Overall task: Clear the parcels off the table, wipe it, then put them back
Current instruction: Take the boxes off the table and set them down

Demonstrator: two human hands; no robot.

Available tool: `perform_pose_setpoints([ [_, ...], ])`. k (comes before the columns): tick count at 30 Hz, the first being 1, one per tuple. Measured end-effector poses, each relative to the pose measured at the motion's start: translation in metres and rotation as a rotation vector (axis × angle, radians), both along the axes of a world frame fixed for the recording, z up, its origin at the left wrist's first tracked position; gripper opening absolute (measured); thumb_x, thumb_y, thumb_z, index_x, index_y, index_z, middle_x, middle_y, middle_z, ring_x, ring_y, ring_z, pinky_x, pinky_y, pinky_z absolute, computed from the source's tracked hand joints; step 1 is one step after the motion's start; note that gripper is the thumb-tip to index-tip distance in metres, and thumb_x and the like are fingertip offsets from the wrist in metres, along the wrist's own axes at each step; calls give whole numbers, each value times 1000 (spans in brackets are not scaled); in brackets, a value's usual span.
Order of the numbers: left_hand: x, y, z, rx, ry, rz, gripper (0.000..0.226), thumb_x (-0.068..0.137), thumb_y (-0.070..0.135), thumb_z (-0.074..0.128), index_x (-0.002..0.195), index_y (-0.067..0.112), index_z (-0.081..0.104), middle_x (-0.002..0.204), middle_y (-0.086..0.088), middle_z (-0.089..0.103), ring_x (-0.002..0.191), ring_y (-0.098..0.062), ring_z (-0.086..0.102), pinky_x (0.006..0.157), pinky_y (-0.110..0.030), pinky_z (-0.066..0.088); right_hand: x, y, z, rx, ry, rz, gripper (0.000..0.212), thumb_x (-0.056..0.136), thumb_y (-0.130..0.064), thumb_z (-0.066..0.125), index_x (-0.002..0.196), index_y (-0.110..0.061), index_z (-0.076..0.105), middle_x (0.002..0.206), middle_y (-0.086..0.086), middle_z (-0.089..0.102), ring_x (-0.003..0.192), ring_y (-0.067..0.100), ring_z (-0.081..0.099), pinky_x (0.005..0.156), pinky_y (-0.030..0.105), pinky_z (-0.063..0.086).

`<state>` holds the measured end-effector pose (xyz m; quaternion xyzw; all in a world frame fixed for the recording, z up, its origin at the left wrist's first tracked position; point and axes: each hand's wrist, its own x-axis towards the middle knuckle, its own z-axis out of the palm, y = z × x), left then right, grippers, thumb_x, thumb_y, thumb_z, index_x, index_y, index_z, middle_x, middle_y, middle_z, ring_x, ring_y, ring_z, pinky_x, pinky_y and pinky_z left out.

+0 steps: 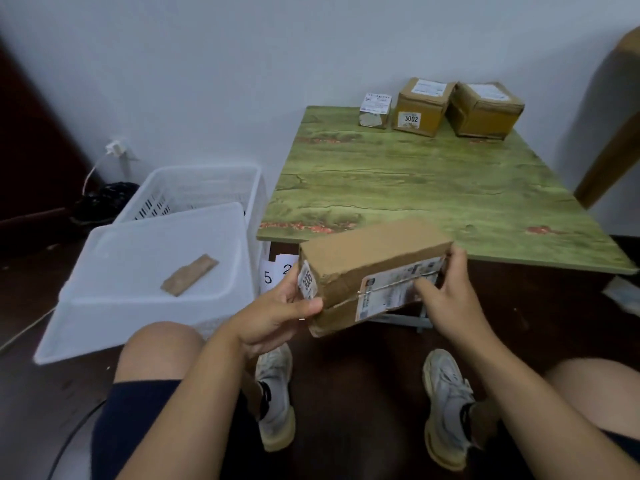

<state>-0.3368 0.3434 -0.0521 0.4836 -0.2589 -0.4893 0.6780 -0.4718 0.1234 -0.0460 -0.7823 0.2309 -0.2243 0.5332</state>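
I hold a long brown cardboard parcel (367,261) with a white shipping label in front of the near edge of the green table (433,188). My left hand (277,317) grips its left end, thumb on the near face beside a tag reading 3006. My right hand (450,289) grips its right end, thumb on the label. Three parcels stand at the table's far edge: a small white one (375,109), a brown one marked 3002 (420,107), and a dented brown one (485,110).
Two white plastic crates sit on the floor left of the table: a near one (114,306) holding a flat brown piece (188,275), and a slotted one (194,192) behind it. White papers (277,275) with numbers hang under the table edge. My knees and shoes are below.
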Motion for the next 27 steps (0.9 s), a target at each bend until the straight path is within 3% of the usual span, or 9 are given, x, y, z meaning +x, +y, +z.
perform_pose_setpoints([
  [3, -5, 2, -24, 114, 66, -33, 106, 60, 23, 92, 146, 23, 30, 144, -10, 49, 132, -30, 47, 104, -42, 44, 5, -6, -9, 114, 47, -44, 25, 90, -4, 44, 112, -17, 43, 89, -6, 56, 82, 13, 53, 72, 31, 40],
  [6, -11, 8, -54, 269, 34, -176, 98, 65, 4, 86, 147, 15, 31, 137, -13, 55, 125, -30, 53, 102, -46, 43, 4, -5, -23, 165, 62, -17, 15, 74, -22, 39, 86, -13, 41, 78, -2, 47, 71, 2, 46, 67, 27, 36],
  [11, -24, -1, -81, 512, -33, -101, 86, 76, -26, 55, 135, 35, 42, 117, 1, 63, 105, -13, 62, 82, -29, 53, 16, -12, -58, 274, 236, -61, 38, 85, -56, 37, 91, -22, 54, 94, -3, 56, 92, 11, 52, 84, 36, 40],
  [15, -18, -22, -98, 660, 76, 251, 62, 85, -20, 40, 130, 23, 49, 107, 0, 56, 99, -16, 55, 86, -30, 53, 23, -30, -94, 141, 473, -108, 30, 95, -46, 49, 86, -17, 49, 90, 3, 56, 95, 24, 54, 83, 42, 40],
  [18, -13, -32, -128, 771, 59, 451, 31, 91, -10, 41, 110, 6, 60, 103, -10, 62, 92, -20, 59, 82, -34, 54, 23, -36, -125, 214, 558, -19, 27, 100, -36, 45, 121, -21, 53, 121, 1, 55, 114, 24, 50, 86, 35, 40],
  [20, -9, -39, -153, 834, 2, 524, 28, 92, -2, 41, 103, 7, 65, 114, -20, 63, 100, -28, 61, 91, -46, 53, 27, -35, -144, 257, 591, 5, 36, 102, -30, 40, 137, -25, 47, 132, 2, 49, 125, 24, 45, 92, 32, 36],
  [22, -4, -44, -175, 872, 7, 612, 28, 93, 3, 42, 104, 12, 67, 118, -18, 64, 99, -27, 61, 88, -43, 54, 30, -30, -163, 305, 620, -44, 29, 102, -30, 37, 122, -22, 56, 129, 8, 54, 118, 26, 49, 94, 35, 37],
  [25, -1, -51, -191, 958, 17, 687, 31, 98, 12, 42, 119, -2, 61, 105, -13, 59, 72, -16, 52, 64, -27, 45, 30, -26, -199, 422, 626, -154, 26, 98, -31, 38, 97, -15, 59, 113, 13, 61, 101, 28, 55, 90, 41, 42],
  [27, 1, -59, -203, 1016, 83, 691, 35, 102, 23, 35, 114, 1, 60, 107, -15, 57, 77, -20, 52, 73, -31, 45, 27, -22, -227, 456, 665, -156, 29, 99, -32, 39, 97, -11, 58, 108, 12, 60, 99, 29, 55, 86, 40, 43],
])
